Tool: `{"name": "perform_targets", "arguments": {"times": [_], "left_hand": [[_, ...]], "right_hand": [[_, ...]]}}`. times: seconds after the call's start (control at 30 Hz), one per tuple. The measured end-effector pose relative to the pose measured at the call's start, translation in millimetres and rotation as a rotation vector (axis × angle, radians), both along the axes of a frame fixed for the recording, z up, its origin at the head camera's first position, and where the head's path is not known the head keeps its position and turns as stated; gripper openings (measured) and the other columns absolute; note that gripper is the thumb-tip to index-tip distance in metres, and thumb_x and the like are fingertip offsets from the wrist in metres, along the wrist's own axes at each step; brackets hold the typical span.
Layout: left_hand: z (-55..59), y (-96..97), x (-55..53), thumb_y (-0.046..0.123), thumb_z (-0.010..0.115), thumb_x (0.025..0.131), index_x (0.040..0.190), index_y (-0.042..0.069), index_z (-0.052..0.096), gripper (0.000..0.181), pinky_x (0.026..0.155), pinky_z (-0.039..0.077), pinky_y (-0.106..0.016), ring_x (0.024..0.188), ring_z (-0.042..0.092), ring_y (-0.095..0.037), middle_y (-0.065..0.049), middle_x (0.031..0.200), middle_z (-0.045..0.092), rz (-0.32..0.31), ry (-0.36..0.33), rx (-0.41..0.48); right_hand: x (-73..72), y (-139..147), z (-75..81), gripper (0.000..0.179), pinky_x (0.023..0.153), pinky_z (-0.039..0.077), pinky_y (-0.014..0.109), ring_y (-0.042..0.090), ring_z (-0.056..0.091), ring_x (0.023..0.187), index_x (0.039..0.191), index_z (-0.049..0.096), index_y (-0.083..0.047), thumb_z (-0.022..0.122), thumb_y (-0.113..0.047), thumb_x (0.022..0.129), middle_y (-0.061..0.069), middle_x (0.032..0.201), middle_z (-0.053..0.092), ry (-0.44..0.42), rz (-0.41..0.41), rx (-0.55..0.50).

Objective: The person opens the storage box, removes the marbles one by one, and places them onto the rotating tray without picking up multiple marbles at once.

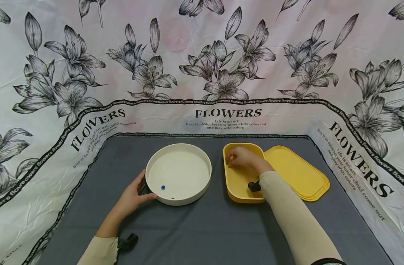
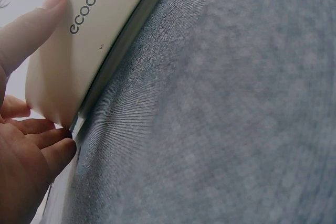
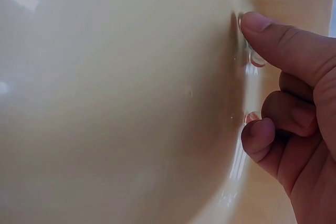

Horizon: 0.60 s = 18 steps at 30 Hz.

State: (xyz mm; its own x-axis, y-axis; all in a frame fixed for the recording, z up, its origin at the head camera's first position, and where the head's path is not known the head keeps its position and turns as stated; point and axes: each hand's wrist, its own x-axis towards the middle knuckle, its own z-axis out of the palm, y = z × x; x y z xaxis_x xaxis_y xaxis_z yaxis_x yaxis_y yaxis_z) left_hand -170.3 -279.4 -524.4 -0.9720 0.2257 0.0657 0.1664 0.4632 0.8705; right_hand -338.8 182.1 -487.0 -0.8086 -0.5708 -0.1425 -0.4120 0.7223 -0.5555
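My left hand (image 1: 135, 193) holds a round off-white tray (image 1: 182, 152) by its left side. In the left wrist view, the thumb presses the tray's outer wall (image 2: 79, 56) beside the lettering, with the fingertips at its lower edge. A small blue bead (image 1: 163, 187) lies inside the tray, and a tiny dark bit (image 1: 173, 198) sits near its front rim. My right hand (image 1: 243, 159) reaches into a yellow box (image 1: 236, 184). Small clear beads (image 3: 257, 59) show along the box's edge by the thumb and a bent finger; I cannot tell whether one is pinched.
A yellow lid (image 1: 298, 173) lies flat against the right side of the box, partly under the right forearm. A grey cloth (image 1: 202, 235) covers the table, with a white flowered border (image 1: 225, 117) around it. Black wrist cameras (image 1: 128, 242) are strapped to both forearms.
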Motion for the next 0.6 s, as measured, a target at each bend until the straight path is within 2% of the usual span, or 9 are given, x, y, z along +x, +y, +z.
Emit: {"name": "perform_targets", "arguments": {"times": [0.13, 0.27, 0.43, 0.6], "left_hand": [[-0.6, 1.3, -0.7, 0.037, 0.089, 0.079, 0.166, 0.010, 0.012, 0.119, 0.122, 0.031, -0.047, 0.154, 0.027, -0.035, -0.014, 0.170, 0.019, 0.011, -0.001, -0.001], [0.0, 2.2, -0.2, 0.037, 0.089, 0.079, 0.166, 0.012, 0.012, 0.119, 0.122, 0.031, -0.049, 0.154, 0.026, -0.035, -0.013, 0.170, 0.019, 0.009, -0.004, 0.007], [0.1, 2.5, 0.5, 0.037, 0.089, 0.079, 0.166, 0.012, 0.013, 0.119, 0.122, 0.031, -0.049, 0.154, 0.027, -0.035, -0.013, 0.170, 0.019, 0.005, -0.001, 0.008], [0.0, 1.6, -0.2, 0.037, 0.089, 0.079, 0.166, 0.010, 0.012, 0.120, 0.122, 0.032, -0.049, 0.154, 0.027, -0.035, -0.014, 0.170, 0.019, 0.011, 0.000, 0.005]], "right_hand": [[-1.5, -0.4, -1.7, 0.014, 0.085, 0.056, 0.029, 0.014, 0.061, 0.087, 0.106, 0.078, -0.013, 0.078, -0.014, 0.091, -0.002, 0.101, 0.074, 0.001, 0.013, 0.018], [-1.6, -1.2, -2.4, 0.013, 0.082, 0.058, 0.030, 0.014, 0.063, 0.084, 0.104, 0.078, -0.011, 0.078, -0.013, 0.091, -0.002, 0.099, 0.075, 0.013, 0.026, 0.014], [-2.4, -1.1, -2.9, 0.010, 0.077, 0.057, 0.028, 0.013, 0.062, 0.081, 0.100, 0.078, -0.012, 0.078, -0.013, 0.091, -0.002, 0.096, 0.074, 0.020, 0.028, -0.003], [-2.7, 0.5, 0.5, 0.007, 0.078, 0.054, 0.029, 0.015, 0.061, 0.082, 0.098, 0.077, -0.018, 0.079, -0.016, 0.091, -0.003, 0.093, 0.072, 0.007, -0.015, -0.026]]}}
